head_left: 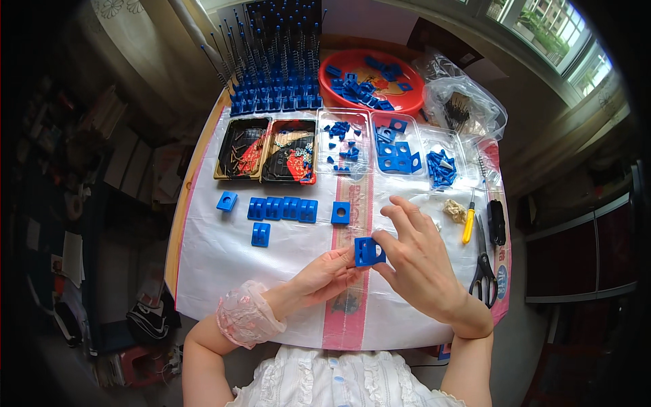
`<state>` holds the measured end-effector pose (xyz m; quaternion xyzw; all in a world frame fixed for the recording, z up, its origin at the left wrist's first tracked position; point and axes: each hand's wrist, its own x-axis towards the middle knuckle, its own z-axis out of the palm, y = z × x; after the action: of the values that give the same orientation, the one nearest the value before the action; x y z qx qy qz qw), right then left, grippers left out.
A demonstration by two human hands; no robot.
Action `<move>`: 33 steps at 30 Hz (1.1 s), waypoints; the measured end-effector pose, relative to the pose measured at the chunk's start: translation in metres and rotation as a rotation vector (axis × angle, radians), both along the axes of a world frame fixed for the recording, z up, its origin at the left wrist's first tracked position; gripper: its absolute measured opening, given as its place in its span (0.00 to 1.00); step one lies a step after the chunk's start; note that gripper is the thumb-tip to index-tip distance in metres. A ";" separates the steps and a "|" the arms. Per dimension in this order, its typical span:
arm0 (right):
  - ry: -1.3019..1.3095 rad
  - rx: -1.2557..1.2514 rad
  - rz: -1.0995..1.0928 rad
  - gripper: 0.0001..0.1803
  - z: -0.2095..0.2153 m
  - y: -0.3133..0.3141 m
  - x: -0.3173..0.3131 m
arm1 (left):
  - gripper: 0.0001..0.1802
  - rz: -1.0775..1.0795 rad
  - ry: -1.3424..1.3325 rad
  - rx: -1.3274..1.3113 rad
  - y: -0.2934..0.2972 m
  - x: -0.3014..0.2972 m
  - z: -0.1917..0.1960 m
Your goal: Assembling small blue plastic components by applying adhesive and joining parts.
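A blue plastic bracket with a round hole (365,252) is held between my two hands above the table. My left hand (330,275) pinches its left side. The thumb and index finger of my right hand (422,263) close on its right side, while the other fingers reach up and outward. Just beyond lies a single blue bracket (340,213). To the left, a row of blue brackets (282,209) sits side by side, with one more blue piece (260,235) in front and a holed blue block (227,201) at the row's left.
Two black trays (220,163) hold small metal parts; clear boxes (344,114) hold blue pieces. Behind stand blue assemblies with upright springs (274,74) and a red basin (417,91). At right lie a yellow-handled screwdriver (468,226), black scissors (483,270) and a black tool (497,222).
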<state>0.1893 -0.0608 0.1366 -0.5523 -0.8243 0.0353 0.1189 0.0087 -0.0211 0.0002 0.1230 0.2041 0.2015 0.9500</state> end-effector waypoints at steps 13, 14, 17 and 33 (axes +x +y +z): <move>0.040 -0.020 -0.060 0.19 0.003 0.009 0.006 | 0.15 0.047 -0.028 -0.072 0.002 -0.003 -0.002; 0.039 -0.020 -0.057 0.19 0.003 0.009 0.006 | 0.15 0.051 -0.013 -0.069 0.001 -0.004 -0.002; 0.027 -0.028 -0.052 0.18 0.003 0.007 0.006 | 0.15 0.040 0.012 -0.061 0.001 0.000 0.001; 0.022 -0.016 0.024 0.14 -0.007 0.006 -0.004 | 0.18 0.027 -0.037 -0.027 0.000 -0.002 -0.001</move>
<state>0.1851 -0.0545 0.1293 -0.5427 -0.8294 0.0494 0.1231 0.0066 -0.0214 -0.0004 0.1038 0.1908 0.2137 0.9525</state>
